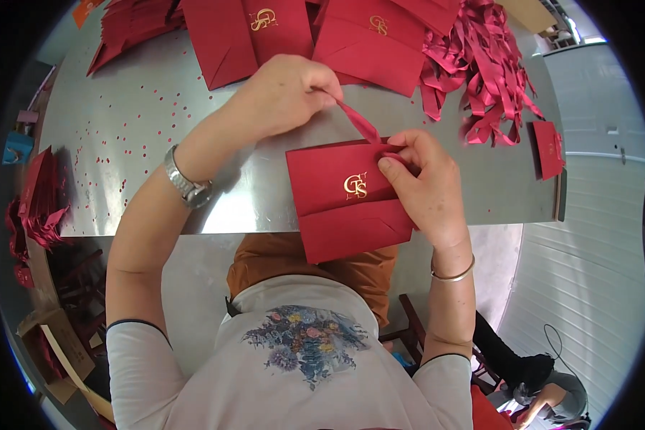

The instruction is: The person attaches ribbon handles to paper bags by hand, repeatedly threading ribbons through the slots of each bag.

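- A flat red paper bag [344,201] with a gold emblem is held at the near edge of the metal worktop [158,136]; its lower part overhangs that edge, above the person's lap.
- A red ribbon [362,125] is stretched from the bag's top edge up and to the left.
- The ribbon's free end is pinched in the clenched fingers of the left hand [287,93], which is raised over the worktop just beyond the bag.
- The bag's upper right corner is gripped by the right hand [423,186], with the thumb laid across the bag's face and the fingers closed on the ribbon where it meets the bag.
- More flat red bags [301,36] are stacked along the far edge, close behind the left hand.
- A heap of loose red ribbons [484,79] is piled at the far right, near the right edge, beside a small red tag [548,147].
- Bare worktop scattered with tiny red paper dots [122,122] is left open to the left of the hands.
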A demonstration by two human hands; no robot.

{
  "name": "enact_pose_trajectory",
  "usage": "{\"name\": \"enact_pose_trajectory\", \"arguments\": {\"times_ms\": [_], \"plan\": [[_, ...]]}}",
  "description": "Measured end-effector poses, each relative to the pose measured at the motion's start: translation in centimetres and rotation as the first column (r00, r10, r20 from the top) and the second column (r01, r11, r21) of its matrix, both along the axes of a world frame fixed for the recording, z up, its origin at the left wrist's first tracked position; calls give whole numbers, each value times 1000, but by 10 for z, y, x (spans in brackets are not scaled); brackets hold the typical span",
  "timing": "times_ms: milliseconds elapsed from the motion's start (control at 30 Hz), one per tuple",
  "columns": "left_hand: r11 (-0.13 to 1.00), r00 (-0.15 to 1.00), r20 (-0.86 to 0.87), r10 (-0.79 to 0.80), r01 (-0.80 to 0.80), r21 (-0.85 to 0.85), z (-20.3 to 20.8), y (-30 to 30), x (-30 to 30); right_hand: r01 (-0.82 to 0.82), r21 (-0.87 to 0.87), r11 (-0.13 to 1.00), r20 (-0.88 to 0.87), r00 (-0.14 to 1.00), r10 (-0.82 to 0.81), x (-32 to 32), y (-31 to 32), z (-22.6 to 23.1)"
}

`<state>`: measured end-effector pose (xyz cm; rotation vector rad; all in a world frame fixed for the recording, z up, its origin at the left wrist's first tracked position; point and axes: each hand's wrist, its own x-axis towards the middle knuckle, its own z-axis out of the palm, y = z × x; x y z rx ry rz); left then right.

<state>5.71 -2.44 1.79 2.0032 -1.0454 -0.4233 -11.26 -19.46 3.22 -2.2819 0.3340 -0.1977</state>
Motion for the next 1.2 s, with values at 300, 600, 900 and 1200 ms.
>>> {"name": "enact_pose_trajectory", "arguments": {"times_ms": [300, 600, 900, 1200], "plan": [[1000, 1000, -28, 0, 0, 22, 8, 33, -59, 76, 54, 996, 23, 997, -77, -6, -3, -8], [983, 980, -184, 80, -109, -151, 5, 20, -60, 123, 212, 970, 51, 989, -137, -19, -9, 4], [961, 901, -376, 217, -264, -78, -9, 10, -36, 231, 353, 907, -151, 971, -188, -86, -48, -3], [946, 866, -441, 235, -308, -100, -21, 11, -31, 200, 703, 682, -73, 975, -210, -157, -61, -4]]}}
